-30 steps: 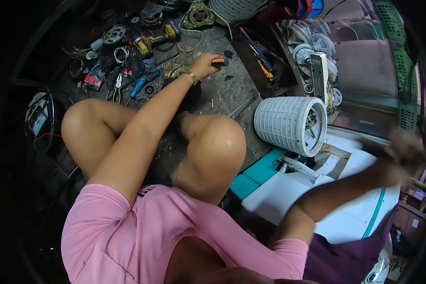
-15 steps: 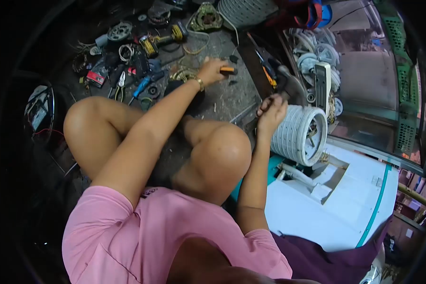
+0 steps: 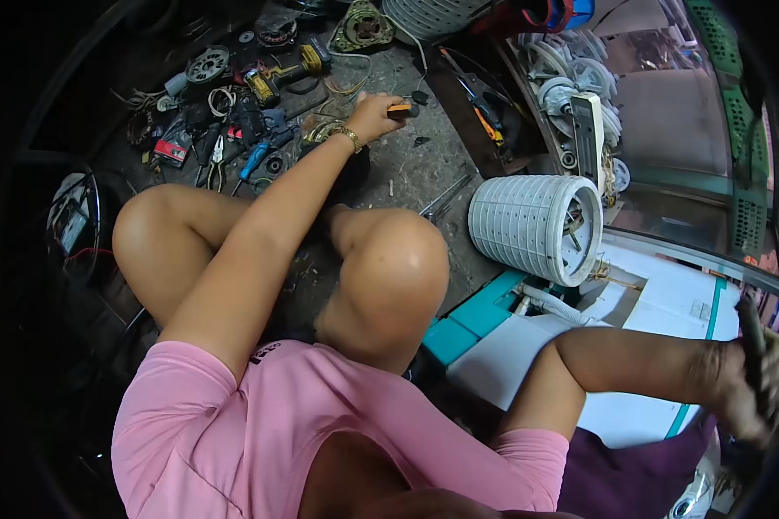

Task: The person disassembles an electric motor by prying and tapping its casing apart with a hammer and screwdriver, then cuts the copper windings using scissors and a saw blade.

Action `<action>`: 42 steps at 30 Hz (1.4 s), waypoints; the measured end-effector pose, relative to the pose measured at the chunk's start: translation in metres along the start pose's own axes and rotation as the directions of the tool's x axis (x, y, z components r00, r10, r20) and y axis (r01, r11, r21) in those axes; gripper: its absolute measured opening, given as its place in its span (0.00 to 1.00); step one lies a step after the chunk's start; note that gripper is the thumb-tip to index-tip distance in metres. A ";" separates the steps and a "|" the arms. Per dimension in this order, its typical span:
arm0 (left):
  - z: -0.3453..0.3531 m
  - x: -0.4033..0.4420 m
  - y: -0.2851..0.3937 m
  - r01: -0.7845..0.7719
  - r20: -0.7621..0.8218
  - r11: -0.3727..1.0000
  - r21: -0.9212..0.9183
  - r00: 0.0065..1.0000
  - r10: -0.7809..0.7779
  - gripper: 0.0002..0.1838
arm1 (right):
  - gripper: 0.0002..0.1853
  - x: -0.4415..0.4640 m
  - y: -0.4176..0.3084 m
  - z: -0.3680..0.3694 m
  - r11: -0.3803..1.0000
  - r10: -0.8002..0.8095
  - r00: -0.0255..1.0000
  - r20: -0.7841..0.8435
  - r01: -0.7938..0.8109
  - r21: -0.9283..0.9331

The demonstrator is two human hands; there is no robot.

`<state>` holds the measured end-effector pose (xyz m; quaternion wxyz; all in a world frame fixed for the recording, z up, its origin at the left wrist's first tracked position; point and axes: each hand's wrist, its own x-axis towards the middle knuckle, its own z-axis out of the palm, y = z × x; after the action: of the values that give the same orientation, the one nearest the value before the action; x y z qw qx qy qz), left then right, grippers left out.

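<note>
My left hand (image 3: 374,119), with a gold bracelet or watch at the wrist, is closed around an orange and black handle (image 3: 402,112) above the concrete floor. The part below the handle cannot be made out. Far out at the right edge, my right hand (image 3: 749,394) is raised and blurred, its fingers wrapped around a dark hammer (image 3: 752,333). Small dark pieces (image 3: 420,141) lie on the floor beside my left hand.
A white perforated drum (image 3: 515,223) lies on its side between my arms, near a white and teal panel (image 3: 485,322). Pliers (image 3: 216,164), a yellow drill (image 3: 307,67) and motor parts lie at the left. A dark tray (image 3: 459,108) holds tools.
My right hand swung inward with the hammer to beside the drum, then back out to the far right. My left hand keeps its hold on the orange and black handle.
</note>
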<state>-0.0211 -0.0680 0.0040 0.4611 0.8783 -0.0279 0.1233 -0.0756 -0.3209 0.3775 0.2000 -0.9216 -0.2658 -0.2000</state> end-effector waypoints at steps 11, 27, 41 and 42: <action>0.012 -0.003 0.003 0.020 0.046 0.998 0.065 0.999 -0.023 0.13 | 0.11 -0.086 0.029 0.202 0.517 0.499 0.845 0.189 -0.466 0.718; 0.006 -0.006 0.004 -0.024 -0.016 0.999 0.021 1.000 0.024 0.11 | 0.13 -0.002 -0.006 -0.013 1.000 0.021 0.997 0.069 -0.021 0.003; -0.002 -0.001 0.001 0.010 0.003 1.000 0.008 1.000 -0.010 0.11 | 0.12 -0.085 0.017 0.225 0.475 0.496 0.861 0.113 -0.378 0.795; -0.002 -0.001 0.000 0.019 0.012 0.999 0.032 1.000 -0.019 0.11 | 0.12 -0.092 0.015 0.235 0.546 0.483 0.865 0.134 -0.417 0.727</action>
<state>-0.0219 -0.0665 0.0044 0.4481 0.8865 -0.0203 0.1138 -0.0770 -0.2586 0.1326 0.6083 -0.7887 -0.0696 -0.0555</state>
